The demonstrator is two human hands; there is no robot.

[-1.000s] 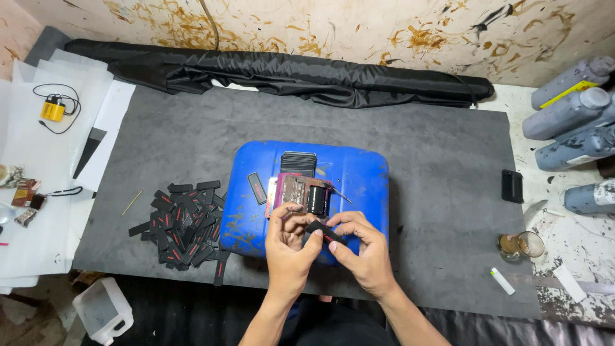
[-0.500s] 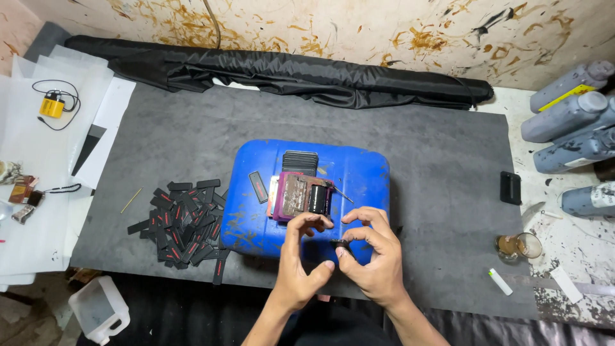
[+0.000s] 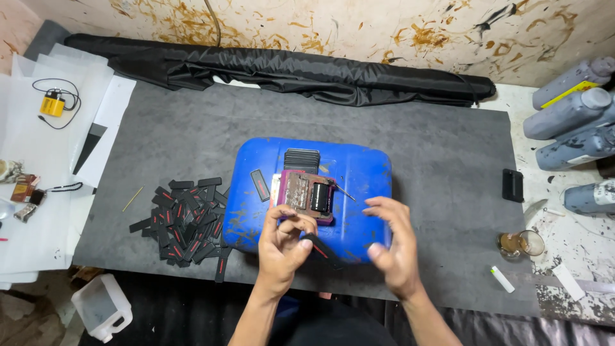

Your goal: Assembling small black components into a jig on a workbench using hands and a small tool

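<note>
Left hand point(image 3: 285, 240) pinches a black strip point(image 3: 318, 246) (red-marked); right hand point(image 3: 392, 247) hovers beside it, fingers spread.

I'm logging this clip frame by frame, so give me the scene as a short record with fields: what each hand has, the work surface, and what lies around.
left hand: pinches a black strip with a red stripe between fingers and thumb
right hand: open, fingers spread, beside the strip, holds nothing
work surface: blue plastic canister lying flat on a grey mat
on canister: small purple block with a black part, one loose strip
left of canister: pile of black strips
far right: grey bottles
</note>
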